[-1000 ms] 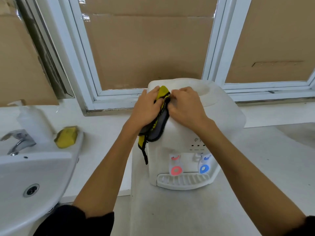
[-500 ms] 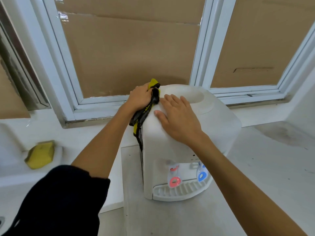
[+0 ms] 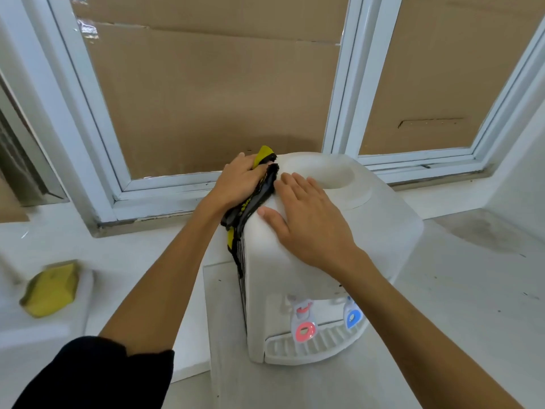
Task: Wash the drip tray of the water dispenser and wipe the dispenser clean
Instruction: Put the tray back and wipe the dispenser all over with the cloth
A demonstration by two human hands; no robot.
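Observation:
A white tabletop water dispenser (image 3: 368,231) stands on the counter, with its red tap (image 3: 305,329) and blue tap (image 3: 352,317) facing me. The white slatted drip tray (image 3: 298,348) sits in its slot at the dispenser's base. My left hand (image 3: 239,181) grips a yellow and black cloth (image 3: 250,202) and presses it against the dispenser's upper left edge. The cloth hangs down the left side. My right hand (image 3: 306,222) lies flat on the dispenser's top, fingers spread, holding nothing.
A yellow sponge (image 3: 50,287) lies on the white sink rim (image 3: 85,293) at the left. Behind the dispenser runs a white window frame (image 3: 165,202) backed with brown cardboard. The grey counter (image 3: 472,290) extends to the right, with a dark stain at its far right.
My view has swung left and closer. My left hand carried the cloth up to the dispenser's upper left edge. My right hand let go of the cloth and now lies flat on top.

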